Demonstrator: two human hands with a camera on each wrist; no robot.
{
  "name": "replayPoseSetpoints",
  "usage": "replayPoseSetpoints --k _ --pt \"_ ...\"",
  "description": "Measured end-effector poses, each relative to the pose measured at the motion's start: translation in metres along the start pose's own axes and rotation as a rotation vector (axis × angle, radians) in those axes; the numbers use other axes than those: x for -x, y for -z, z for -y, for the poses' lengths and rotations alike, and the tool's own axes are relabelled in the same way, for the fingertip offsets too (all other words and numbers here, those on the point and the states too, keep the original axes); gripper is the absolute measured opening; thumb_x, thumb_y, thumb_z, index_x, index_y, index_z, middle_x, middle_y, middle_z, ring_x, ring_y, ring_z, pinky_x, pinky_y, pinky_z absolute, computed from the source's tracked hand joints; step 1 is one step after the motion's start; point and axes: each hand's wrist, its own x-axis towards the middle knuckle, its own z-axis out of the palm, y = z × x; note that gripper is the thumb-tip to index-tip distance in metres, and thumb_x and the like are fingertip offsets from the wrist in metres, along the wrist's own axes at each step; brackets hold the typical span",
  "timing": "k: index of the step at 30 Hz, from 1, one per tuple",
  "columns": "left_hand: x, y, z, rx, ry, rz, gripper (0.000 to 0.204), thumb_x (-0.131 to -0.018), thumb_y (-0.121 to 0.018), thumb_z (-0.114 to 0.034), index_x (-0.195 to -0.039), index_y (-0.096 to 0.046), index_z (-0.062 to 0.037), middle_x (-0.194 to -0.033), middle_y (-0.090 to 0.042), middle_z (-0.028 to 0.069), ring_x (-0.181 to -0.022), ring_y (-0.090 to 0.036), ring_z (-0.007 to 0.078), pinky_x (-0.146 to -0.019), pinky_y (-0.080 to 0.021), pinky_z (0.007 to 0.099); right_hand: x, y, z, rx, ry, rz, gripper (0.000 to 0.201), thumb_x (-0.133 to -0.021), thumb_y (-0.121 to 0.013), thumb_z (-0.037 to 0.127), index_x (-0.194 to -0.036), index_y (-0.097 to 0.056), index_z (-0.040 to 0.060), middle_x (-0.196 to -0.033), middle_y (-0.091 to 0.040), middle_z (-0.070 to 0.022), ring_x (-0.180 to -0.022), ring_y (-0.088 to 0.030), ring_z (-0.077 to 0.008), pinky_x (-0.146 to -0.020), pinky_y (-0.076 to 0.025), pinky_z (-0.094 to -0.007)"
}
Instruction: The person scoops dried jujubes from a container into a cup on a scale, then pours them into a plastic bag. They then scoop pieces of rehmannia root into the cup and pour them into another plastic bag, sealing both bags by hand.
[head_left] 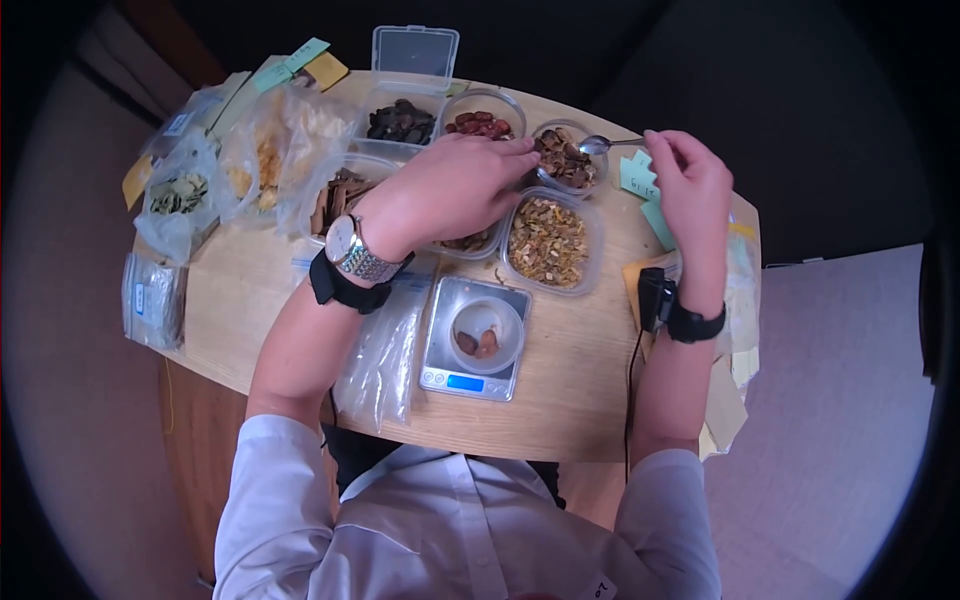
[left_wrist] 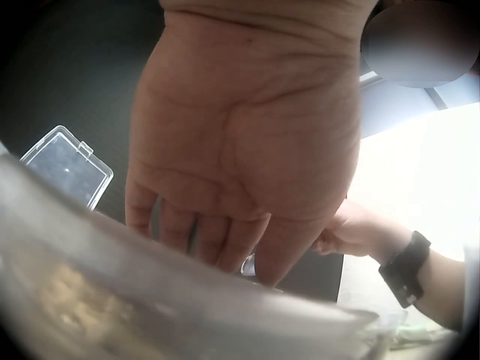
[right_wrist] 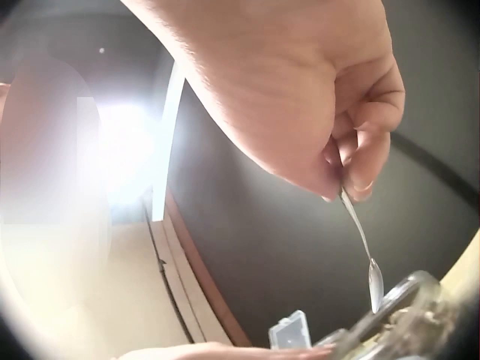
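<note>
The hands are apart. The right hand (head_left: 692, 185) pinches a metal spoon (head_left: 597, 145), its bowl at the rim of the round container (head_left: 602, 172) between both hands. The left hand (head_left: 450, 185) extends its fingers toward that container; contact is indeterminable. The scale (head_left: 443, 310) sits bodyward of the hands.

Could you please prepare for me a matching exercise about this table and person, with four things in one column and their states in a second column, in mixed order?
Things:
1. Spoon
2. Digital scale
3. Wristwatch
4. Clear box

States:
A. Holds dark pieces, its lid standing open
B. Has a pale round dial and metal band
C. Pinched in the right hand
D. Bears a small round tub, its display lit blue

Right pairs: 1-C, 2-D, 3-B, 4-A
</note>
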Motion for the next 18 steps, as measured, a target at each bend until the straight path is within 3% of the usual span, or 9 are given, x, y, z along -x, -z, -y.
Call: replayPoseSetpoints --k 2,6,9,15,18 --pt "0.000 0.002 -0.001 -0.001 0.002 0.009 0.048 -0.095 -0.069 -0.014 -0.140 -0.063 0.0022 -0.149 -0.061 0.0191 -0.131 -0.062 0.0369 -0.112 -0.049 0.0455 -0.002 -0.010 -0.010 0.095 0.048 -0.027 0.027 -0.101 -0.070 0.027 -0.103 -0.079 0.0019 -0.073 -0.072 -0.0111 -0.064 -0.066 -0.0202 -0.063 -0.051 -0.0345" --pt "0.000 0.003 0.000 -0.003 -0.006 0.009 0.048 -0.095 -0.069 -0.014 -0.140 -0.063 0.0016 -0.149 -0.061 0.0191 -0.131 -0.062 0.0371 -0.113 -0.049 0.0455 -0.004 -0.024 -0.020 -0.053 -0.121 0.126 0.029 -0.101 -0.069 0.029 -0.103 -0.079 0.0020 -0.073 -0.071 -0.0118 -0.064 -0.066 -0.0226 -0.065 -0.052 -0.0358" --pt "0.000 0.001 0.000 -0.002 -0.008 0.006 0.048 -0.095 -0.069 -0.014 -0.140 -0.063 0.0011 -0.149 -0.061 0.0190 -0.131 -0.062 0.0368 -0.113 -0.049 0.0453 -0.003 -0.015 -0.012 -0.005 -0.094 0.048 0.027 -0.101 -0.069 0.027 -0.102 -0.079 0.0018 -0.073 -0.071 -0.0134 -0.066 -0.068 -0.0257 -0.065 -0.052 -0.0371" --pt "0.000 0.002 -0.002 -0.023 -0.001 0.010 0.049 -0.095 -0.069 -0.014 -0.142 -0.063 0.0005 -0.150 -0.061 0.0182 -0.132 -0.062 0.0357 -0.114 -0.048 0.0448 0.003 -0.023 -0.010 0.189 0.161 -0.018 0.023 -0.099 -0.069 0.023 -0.101 -0.080 0.0025 -0.076 -0.071 -0.0183 -0.070 -0.070 -0.0351 -0.068 -0.054 -0.0411" --pt "0.000 0.001 0.000 -0.023 -0.004 0.012 0.049 -0.096 -0.069 -0.014 -0.142 -0.063 0.0001 -0.150 -0.060 0.0176 -0.132 -0.062 0.0353 -0.114 -0.048 0.0446 -0.001 -0.023 -0.010 0.083 -0.014 0.081 0.024 -0.099 -0.069 0.023 -0.100 -0.079 0.0018 -0.074 -0.072 -0.0159 -0.068 -0.071 -0.0305 -0.067 -0.054 -0.0394"
